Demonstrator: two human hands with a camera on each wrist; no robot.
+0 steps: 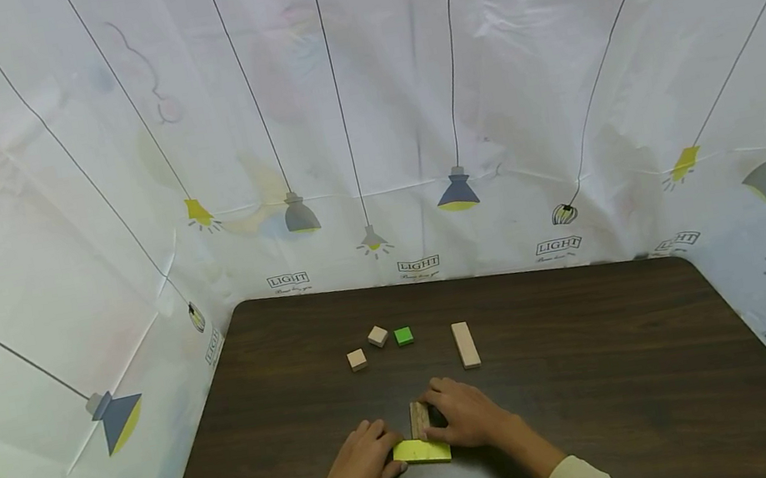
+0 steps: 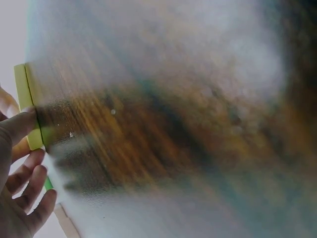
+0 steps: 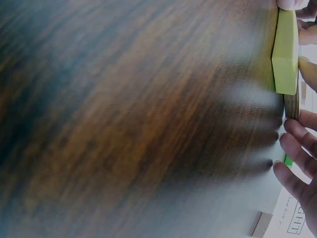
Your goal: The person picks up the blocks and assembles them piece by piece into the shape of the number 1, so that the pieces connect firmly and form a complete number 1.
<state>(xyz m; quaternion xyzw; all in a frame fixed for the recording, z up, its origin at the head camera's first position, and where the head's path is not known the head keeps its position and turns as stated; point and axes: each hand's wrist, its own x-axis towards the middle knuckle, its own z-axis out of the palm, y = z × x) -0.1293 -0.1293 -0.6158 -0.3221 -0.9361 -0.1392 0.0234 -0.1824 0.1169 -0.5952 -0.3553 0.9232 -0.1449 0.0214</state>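
A yellow block lies crosswise near the front of the table. My left hand pinches its left end; in the left wrist view the thumb crosses the near face of the yellow block. A brown wooden block points away from me behind the yellow one, its near end right at the yellow block's back edge. My right hand holds this brown block lengthwise, thumb at the near end and fingertips at the far end. Its edge shows below the yellow block in the right wrist view.
On the dark wooden table, two pale wooden cubes, one left and one farther back, lie near a green cube. A long pale block lies to their right. A white printed curtain hangs behind the table.
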